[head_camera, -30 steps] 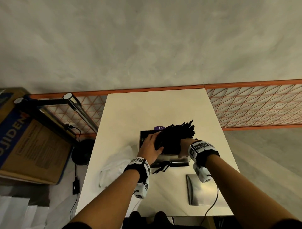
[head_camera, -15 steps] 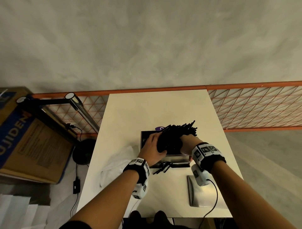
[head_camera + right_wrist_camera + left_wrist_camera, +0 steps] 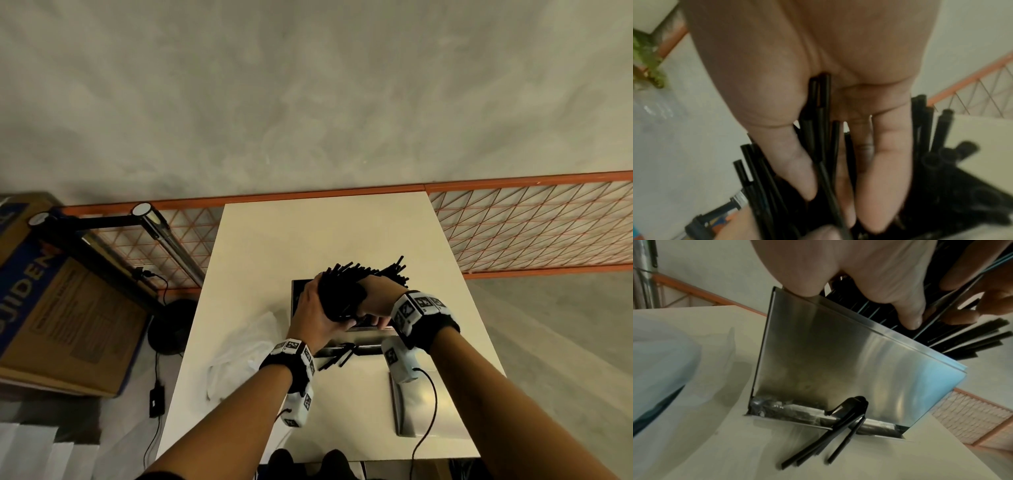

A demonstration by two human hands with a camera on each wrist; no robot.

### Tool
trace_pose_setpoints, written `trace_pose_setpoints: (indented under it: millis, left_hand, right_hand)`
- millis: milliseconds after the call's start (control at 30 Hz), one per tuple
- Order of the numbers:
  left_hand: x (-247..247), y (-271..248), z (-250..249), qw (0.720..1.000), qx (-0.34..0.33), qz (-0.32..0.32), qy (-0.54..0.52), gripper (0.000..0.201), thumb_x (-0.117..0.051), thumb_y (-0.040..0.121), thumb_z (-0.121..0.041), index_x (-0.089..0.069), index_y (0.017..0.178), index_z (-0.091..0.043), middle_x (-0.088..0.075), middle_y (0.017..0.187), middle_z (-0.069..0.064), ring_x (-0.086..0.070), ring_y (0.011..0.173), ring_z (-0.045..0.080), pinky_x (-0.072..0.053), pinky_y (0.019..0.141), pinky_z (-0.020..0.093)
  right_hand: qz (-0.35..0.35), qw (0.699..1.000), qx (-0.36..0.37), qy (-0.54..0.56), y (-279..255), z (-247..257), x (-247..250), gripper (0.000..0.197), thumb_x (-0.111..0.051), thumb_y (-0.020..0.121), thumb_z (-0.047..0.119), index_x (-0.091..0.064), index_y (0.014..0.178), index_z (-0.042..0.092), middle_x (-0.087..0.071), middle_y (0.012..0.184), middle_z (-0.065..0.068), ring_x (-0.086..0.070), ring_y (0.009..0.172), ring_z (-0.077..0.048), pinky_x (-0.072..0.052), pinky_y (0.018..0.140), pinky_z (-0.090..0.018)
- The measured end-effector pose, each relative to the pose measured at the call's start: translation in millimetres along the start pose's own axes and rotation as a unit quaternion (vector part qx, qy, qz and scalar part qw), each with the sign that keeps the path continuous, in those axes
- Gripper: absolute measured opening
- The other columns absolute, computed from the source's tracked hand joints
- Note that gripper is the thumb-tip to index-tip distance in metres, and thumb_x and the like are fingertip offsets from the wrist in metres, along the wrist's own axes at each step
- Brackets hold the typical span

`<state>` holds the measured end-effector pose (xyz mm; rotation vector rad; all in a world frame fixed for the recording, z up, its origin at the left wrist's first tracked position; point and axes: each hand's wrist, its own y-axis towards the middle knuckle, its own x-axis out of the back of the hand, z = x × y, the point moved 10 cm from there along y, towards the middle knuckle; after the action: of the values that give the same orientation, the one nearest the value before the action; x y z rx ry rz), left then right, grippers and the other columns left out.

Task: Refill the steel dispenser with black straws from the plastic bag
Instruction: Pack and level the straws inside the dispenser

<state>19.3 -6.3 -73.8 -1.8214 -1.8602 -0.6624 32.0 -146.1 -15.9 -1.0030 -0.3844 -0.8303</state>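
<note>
A thick bundle of black straws (image 3: 346, 291) stands tilted in the open top of the steel dispenser (image 3: 356, 337) at the middle of the white table. My left hand (image 3: 313, 308) grips the bundle from the left, and my right hand (image 3: 375, 296) grips it from the right. In the left wrist view the dispenser's shiny front wall (image 3: 838, 363) shows, with my left thumb at its top rim among the straws (image 3: 966, 340). A few loose straws (image 3: 830, 438) stick out of its bottom slot. The right wrist view shows my fingers (image 3: 885, 162) spread among the straws (image 3: 818, 129).
A crumpled clear plastic bag (image 3: 239, 356) lies on the table left of the dispenser. A flat steel lid (image 3: 424, 407) lies near the front right. An orange mesh rail (image 3: 534, 226) runs behind the table. A lamp stand (image 3: 171, 322) and a cardboard box (image 3: 58, 308) are on the left.
Both hands have turned the straw bundle more upright over the dispenser, and the left hand has slid higher up its side. My right wrist has moved to the right.
</note>
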Motion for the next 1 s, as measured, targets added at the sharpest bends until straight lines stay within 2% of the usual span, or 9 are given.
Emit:
trace_pose_setpoints:
  millis: [67, 233, 333, 467, 567, 733, 867, 933, 1000]
  left_hand:
    - [1.2, -0.6, -1.4, 1.000, -0.004, -0.001, -0.001, 0.122, -0.095, 0.060, -0.041, -0.024, 0.156, -0.018, -0.039, 0.151, -0.001, -0.039, 0.139, 0.014, -0.035, 0.113, 0.023]
    - [-2.5, 0.9, -7.1, 0.999, -0.031, 0.029, 0.013, 0.109, -0.092, 0.055, -0.045, -0.031, 0.145, -0.036, -0.045, 0.141, -0.012, -0.044, 0.132, 0.007, -0.042, 0.113, 0.031]
    - [-2.7, 2.4, -1.1, 1.000, -0.006, 0.004, 0.018, 0.112, -0.090, 0.055, -0.048, -0.033, 0.150, -0.029, -0.046, 0.144, -0.006, -0.046, 0.134, 0.012, -0.045, 0.112, 0.034]
    - [-3.0, 3.0, 1.1, 0.999, 0.007, -0.017, 0.038, 0.103, -0.090, 0.064, -0.041, -0.034, 0.150, -0.029, -0.045, 0.144, -0.007, -0.047, 0.134, 0.013, -0.047, 0.109, 0.034]
    - [-3.8, 6.6, 3.1, 0.998, 0.013, -0.008, 0.060, 0.095, -0.085, 0.066, -0.040, -0.036, 0.148, -0.033, -0.048, 0.141, -0.008, -0.051, 0.129, 0.015, -0.052, 0.104, 0.038]
    - [-4.0, 3.4, 2.2, 0.996, 0.004, -0.011, 0.087, 0.092, -0.083, 0.076, -0.036, -0.030, 0.151, -0.031, -0.046, 0.144, -0.005, -0.052, 0.128, 0.021, -0.052, 0.102, 0.041]
    - [-3.9, 3.1, 1.4, 0.995, -0.003, -0.008, 0.097, 0.082, -0.080, 0.082, -0.034, -0.036, 0.150, -0.028, -0.051, 0.141, -0.003, -0.053, 0.126, 0.021, -0.052, 0.102, 0.042]
    - [-4.2, 2.8, 0.6, 0.996, -0.005, -0.007, 0.094, 0.077, -0.078, 0.084, -0.032, -0.038, 0.149, -0.028, -0.053, 0.138, -0.002, -0.054, 0.125, 0.021, -0.052, 0.101, 0.042]
    - [-4.7, 3.1, 0.6, 0.996, -0.003, -0.002, 0.092, 0.075, -0.077, 0.085, -0.030, -0.039, 0.150, -0.026, -0.054, 0.136, 0.000, -0.055, 0.124, 0.023, -0.052, 0.101, 0.042]
  right_hand:
    - [-0.006, 0.998, -0.005, 0.056, 4.9, -3.1, -0.2, 0.019, -0.059, 0.082, 0.002, -0.065, 0.098, 0.009, -0.071, 0.066, -0.011, -0.072, 0.060, -0.027, -0.062, 0.063, -0.040]
    - [-0.047, 0.994, 0.002, 0.097, 10.6, -8.1, 6.8, 0.012, -0.064, 0.073, 0.011, -0.072, 0.083, 0.010, -0.075, 0.075, -0.009, -0.074, 0.074, -0.025, -0.061, 0.078, -0.044]
    - [-0.046, 0.995, 0.012, 0.091, 13.6, -6.7, 5.0, 0.015, -0.064, 0.070, 0.013, -0.072, 0.081, 0.006, -0.074, 0.077, -0.012, -0.072, 0.078, -0.029, -0.059, 0.080, -0.047]
    - [-0.064, 0.994, 0.016, 0.091, 1.8, 2.2, 13.5, 0.009, -0.058, 0.081, 0.011, -0.068, 0.080, 0.009, -0.074, 0.067, -0.006, -0.074, 0.066, -0.018, -0.060, 0.066, -0.027]
    - [-0.099, 0.992, 0.035, 0.073, -7.1, 4.3, 24.8, 0.008, -0.057, 0.084, 0.013, -0.063, 0.079, 0.015, -0.070, 0.058, -0.001, -0.070, 0.054, -0.012, -0.049, 0.052, -0.018]
    - [-0.212, 0.975, 0.070, 0.013, -21.7, -4.7, 51.6, 0.022, -0.063, 0.086, 0.035, -0.064, 0.092, 0.013, -0.068, 0.077, -0.004, -0.063, 0.071, -0.023, -0.053, 0.067, -0.033]
    - [-0.379, 0.921, 0.080, 0.045, -41.9, -32.7, 68.7, 0.025, -0.062, 0.090, 0.037, -0.069, 0.095, 0.014, -0.065, 0.089, -0.006, -0.059, 0.086, -0.026, -0.044, 0.072, -0.031]
    - [-0.458, 0.883, 0.053, 0.086, -50.2, -56.1, 65.8, 0.027, -0.061, 0.091, 0.034, -0.067, 0.108, 0.014, -0.060, 0.105, -0.008, -0.055, 0.102, -0.029, -0.045, 0.084, -0.037]
    - [-0.453, 0.882, 0.003, 0.133, -44.5, -78.7, 49.5, 0.045, -0.056, 0.094, 0.038, -0.055, 0.132, 0.013, -0.051, 0.126, -0.011, -0.048, 0.118, -0.030, -0.042, 0.099, -0.044]
